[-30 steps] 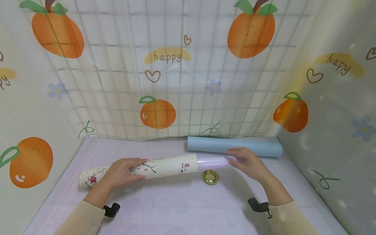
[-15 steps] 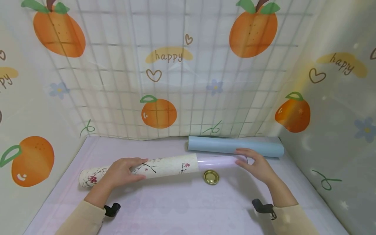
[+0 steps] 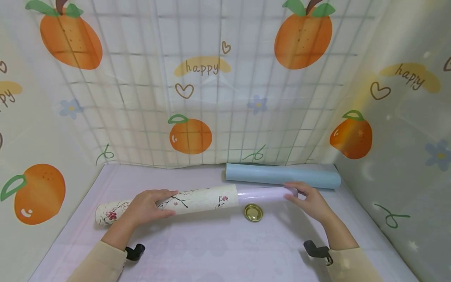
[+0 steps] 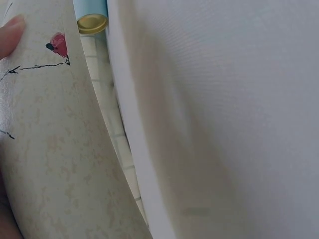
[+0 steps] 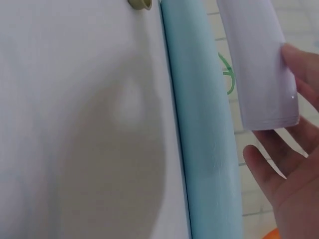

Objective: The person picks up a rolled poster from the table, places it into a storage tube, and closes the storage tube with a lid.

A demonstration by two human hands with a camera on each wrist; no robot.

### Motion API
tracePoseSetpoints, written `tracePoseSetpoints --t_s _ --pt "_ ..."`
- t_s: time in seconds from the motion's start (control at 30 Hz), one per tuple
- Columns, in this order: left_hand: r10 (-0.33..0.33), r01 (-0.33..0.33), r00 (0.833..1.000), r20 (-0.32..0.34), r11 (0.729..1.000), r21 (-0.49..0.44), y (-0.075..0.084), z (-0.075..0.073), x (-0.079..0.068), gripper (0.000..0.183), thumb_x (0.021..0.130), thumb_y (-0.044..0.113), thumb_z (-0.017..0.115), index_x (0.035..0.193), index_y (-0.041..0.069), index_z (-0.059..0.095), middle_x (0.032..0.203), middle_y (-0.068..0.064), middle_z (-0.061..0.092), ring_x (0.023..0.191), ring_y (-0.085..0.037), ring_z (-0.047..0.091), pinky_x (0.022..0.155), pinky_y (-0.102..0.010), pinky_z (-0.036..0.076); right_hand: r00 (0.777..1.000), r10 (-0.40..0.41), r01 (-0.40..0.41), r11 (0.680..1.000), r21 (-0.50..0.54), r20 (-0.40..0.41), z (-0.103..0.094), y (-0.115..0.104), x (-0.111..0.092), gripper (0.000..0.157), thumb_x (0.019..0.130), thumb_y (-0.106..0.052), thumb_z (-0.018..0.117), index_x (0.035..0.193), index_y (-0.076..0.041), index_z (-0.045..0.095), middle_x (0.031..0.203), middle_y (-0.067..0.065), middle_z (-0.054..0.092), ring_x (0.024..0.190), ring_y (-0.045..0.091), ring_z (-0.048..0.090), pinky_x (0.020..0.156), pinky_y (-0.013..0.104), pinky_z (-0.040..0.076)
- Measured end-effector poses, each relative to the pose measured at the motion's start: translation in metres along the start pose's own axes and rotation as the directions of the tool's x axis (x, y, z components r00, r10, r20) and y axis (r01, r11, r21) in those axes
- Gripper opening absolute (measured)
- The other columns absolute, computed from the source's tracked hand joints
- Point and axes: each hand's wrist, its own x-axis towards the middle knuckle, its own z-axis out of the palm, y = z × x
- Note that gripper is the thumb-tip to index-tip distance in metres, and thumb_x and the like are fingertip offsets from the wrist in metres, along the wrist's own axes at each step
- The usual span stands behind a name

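My left hand grips a cardboard tube, cream with a plum-blossom print, near its left half. The tube lies slantwise, its left end nearer me. From its right end sticks a glossy pale lilac roll. My right hand holds that roll near its outer end, thumb on the near side and fingers on the far side. In the right wrist view the lilac roll shows a smooth round end, with some fingers spread just past it. The part of the roll inside the tube is hidden.
A light blue tube lies along the back wall, just behind the lilac roll; its gold end shows in the left wrist view. A round gold lid lies on the table in front of the lilac roll. Printed cloth walls enclose the table.
My right hand has shifted right along the lilac roll to its outer end, and its fingers have come down closer on it. The left hand and patterned tube stay in place.
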Motion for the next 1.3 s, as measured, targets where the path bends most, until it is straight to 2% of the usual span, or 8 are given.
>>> tracePoseSetpoints --t_s 0.13,0.27,0.33,0.57,0.8,0.9,1.2,1.3 --pt "0.023 -0.023 1.0 -0.017 1.0 0.003 -0.001 0.002 0.0 0.066 0.076 0.054 0.083 0.136 0.034 0.064 0.13 0.003 0.067 0.121 -0.023 0.063 0.102 -0.047 0.049 1.0 0.005 -0.005 1.0 0.003 0.002 0.0 -0.004 0.0 0.038 0.092 -0.024 0.075 0.125 -0.007 0.07 0.13 0.014 0.064 0.122 0.031 0.055 0.104 0.046 0.047" --pt "0.029 -0.029 0.999 -0.018 1.0 -0.003 0.0 0.004 0.001 0.065 0.077 0.056 0.081 0.135 0.033 0.065 0.13 0.002 0.067 0.121 -0.024 0.063 0.102 -0.048 0.049 1.0 0.003 -0.003 1.0 -0.002 0.011 0.002 -0.007 0.0 0.036 0.092 -0.024 0.075 0.124 -0.01 0.071 0.129 0.011 0.065 0.119 0.022 0.056 0.096 0.014 0.043" --pt "0.028 -0.028 1.0 -0.012 1.0 -0.002 0.0 0.004 0.001 0.065 0.077 0.057 0.08 0.136 0.033 0.064 0.131 0.002 0.067 0.122 -0.024 0.062 0.103 -0.047 0.049 1.0 -0.001 0.0 1.0 0.012 0.023 0.003 -0.009 0.0 0.035 0.092 -0.024 0.075 0.124 -0.011 0.071 0.129 0.01 0.065 0.118 0.02 0.056 0.093 0.008 0.04" --pt "0.044 -0.044 0.999 -0.021 0.999 0.003 0.003 0.004 0.002 0.065 0.077 0.056 0.081 0.136 0.033 0.064 0.13 0.002 0.067 0.12 -0.024 0.063 0.102 -0.048 0.05 0.998 -0.016 0.015 1.0 0.026 0.06 0.007 -0.02 0.002 0.035 0.092 -0.025 0.074 0.125 -0.013 0.071 0.13 0.008 0.065 0.12 0.027 0.057 0.099 0.022 0.049" --pt "0.043 -0.043 0.999 -0.018 0.999 0.001 0.004 0.005 0.003 0.066 0.076 0.055 0.083 0.135 0.033 0.065 0.129 0.003 0.067 0.121 -0.024 0.063 0.102 -0.047 0.05 0.994 -0.075 0.068 0.994 0.085 0.081 0.012 -0.03 0.007 0.031 0.093 -0.022 0.073 0.123 -0.012 0.071 0.128 0.006 0.065 0.118 0.022 0.058 0.097 0.012 0.043" --pt "0.05 -0.05 0.999 -0.019 0.999 -0.013 0.005 0.005 0.004 0.065 0.076 0.054 0.083 0.135 0.032 0.065 0.129 0.003 0.067 0.12 -0.024 0.063 0.102 -0.047 0.05 0.992 -0.085 0.077 0.993 0.088 0.093 0.016 -0.035 0.009 0.031 0.093 -0.022 0.074 0.122 -0.013 0.071 0.128 0.005 0.066 0.118 0.022 0.058 0.097 0.014 0.045" --pt "0.065 -0.065 0.998 -0.007 0.998 -0.002 0.007 0.007 0.007 0.065 0.077 0.056 0.081 0.136 0.033 0.064 0.13 0.002 0.067 0.121 -0.023 0.063 0.103 -0.046 0.049 0.987 -0.124 0.114 0.989 0.094 0.105 0.032 -0.049 0.013 0.029 0.092 -0.019 0.074 0.121 -0.013 0.072 0.129 0.008 0.065 0.12 0.03 0.059 0.098 0.045 0.053" --pt "0.067 -0.067 0.998 -0.01 0.998 -0.004 0.007 0.007 0.007 0.065 0.076 0.055 0.082 0.135 0.033 0.065 0.13 0.002 0.067 0.121 -0.023 0.063 0.103 -0.046 0.049 0.982 -0.156 0.144 0.983 0.116 0.103 0.036 -0.05 0.014 0.029 0.093 -0.016 0.073 0.121 -0.012 0.071 0.129 0.009 0.065 0.121 0.03 0.059 0.098 0.044 0.053"
